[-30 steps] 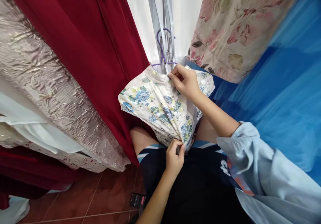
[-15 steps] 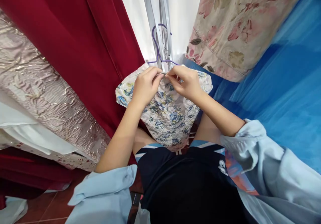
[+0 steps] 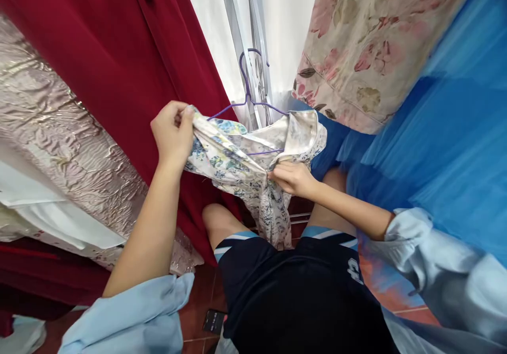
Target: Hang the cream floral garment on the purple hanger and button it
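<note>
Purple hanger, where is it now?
In the head view, the purple hanger is just above centre, partly inside the blue-flowered garment, to the right of the left hand and above the right hand.

The garment sits on the hanger, whose lower bar lies inside it; the hook is among the straps, before a drape. The left hand is at the garment's left end, the right hand right of its middle. Below, its lower part hangs between the thighs. A phone lies on the floor, left of the person's lap.
</note>
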{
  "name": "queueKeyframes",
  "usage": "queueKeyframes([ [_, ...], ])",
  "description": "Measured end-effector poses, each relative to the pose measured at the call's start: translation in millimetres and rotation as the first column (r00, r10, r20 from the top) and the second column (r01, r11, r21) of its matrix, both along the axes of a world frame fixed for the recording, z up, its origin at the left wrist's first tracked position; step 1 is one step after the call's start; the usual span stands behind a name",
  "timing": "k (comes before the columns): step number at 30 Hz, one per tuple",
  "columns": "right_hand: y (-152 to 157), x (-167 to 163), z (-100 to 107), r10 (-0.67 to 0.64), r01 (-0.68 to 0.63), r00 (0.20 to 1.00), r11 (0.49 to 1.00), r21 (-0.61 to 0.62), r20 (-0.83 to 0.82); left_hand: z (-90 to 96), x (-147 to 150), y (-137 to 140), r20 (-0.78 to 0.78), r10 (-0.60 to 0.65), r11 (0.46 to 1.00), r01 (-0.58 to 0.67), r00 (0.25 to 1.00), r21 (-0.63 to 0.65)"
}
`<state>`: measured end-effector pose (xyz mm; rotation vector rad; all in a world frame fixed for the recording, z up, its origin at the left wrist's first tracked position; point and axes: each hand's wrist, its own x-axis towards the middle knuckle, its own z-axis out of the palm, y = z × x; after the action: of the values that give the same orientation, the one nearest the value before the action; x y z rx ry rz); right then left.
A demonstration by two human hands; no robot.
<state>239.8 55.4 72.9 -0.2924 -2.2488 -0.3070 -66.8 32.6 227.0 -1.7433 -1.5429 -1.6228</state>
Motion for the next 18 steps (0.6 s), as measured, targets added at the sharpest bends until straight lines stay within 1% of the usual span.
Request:
queueKeyframes([
  [2,-4.0,2.6,-0.7,0.011,-0.011,1.000,0.999,-0.039,0.007,-17.5,-31.5,1.9,0.151,0.089,0.996,-0.085,0.985,-0.028],
  [3,-6.0,2.1,-0.4,0.024,-0.023,1.000,0.998,-0.057,0.006,-28.6,-42.1,1.7,0.211,0.103,0.995,-0.099,0.972,-0.031],
  [5,-10.5,-0.8,-0.5,0.046,-0.045,0.999,0.995,-0.091,0.000,-54.3,-52.0,-0.9,0.282,0.102,0.995,-0.097,0.954,-0.031],
  [7,-15.0,-3.6,-4.4,0.054,-0.052,0.998,0.991,-0.119,0.015,-82.5,-49.0,-5.9,0.311,0.073,0.996,-0.057,0.948,-0.062],
  [9,-18.9,-3.7,-13.4,0.058,-0.048,0.996,0.985,-0.166,0.060,-108.8,-37.9,-12.9,0.323,0.020,0.992,0.023,0.946,-0.127],
  [11,-22.0,-0.8,-26.6,0.075,-0.042,0.992,0.957,-0.286,0.104,-128.3,-22.0,-21.9,0.317,-0.054,0.972,0.122,0.947,-0.199],
  [13,-25.2,3.4,-39.8,0.086,-0.027,0.989,0.903,-0.429,0.119,-137.4,-1.9,-32.5,0.315,-0.129,0.944,0.213,0.940,-0.250],
  [14,-27.3,5.2,-44.6,0.082,-0.015,0.989,0.879,-0.477,0.121,-137.6,10.1,-38.3,0.315,-0.169,0.930,0.258,0.934,-0.264],
  [16,-33.3,6.7,-47.8,0.083,-0.014,0.992,0.834,-0.551,0.100,-130.4,37.7,-50.4,0.289,-0.262,0.904,0.339,0.921,-0.260],
  [17,-37.3,6.2,-45.7,0.103,-0.042,0.992,0.802,-0.595,0.068,-124.1,52.8,-56.2,0.252,-0.312,0.891,0.374,0.916,-0.258],
  [18,-41.9,4.8,-41.2,0.134,-0.089,0.991,0.751,-0.655,0.019,-116.8,68.0,-61.6,0.195,-0.359,0.879,0.401,0.913,-0.257],
])
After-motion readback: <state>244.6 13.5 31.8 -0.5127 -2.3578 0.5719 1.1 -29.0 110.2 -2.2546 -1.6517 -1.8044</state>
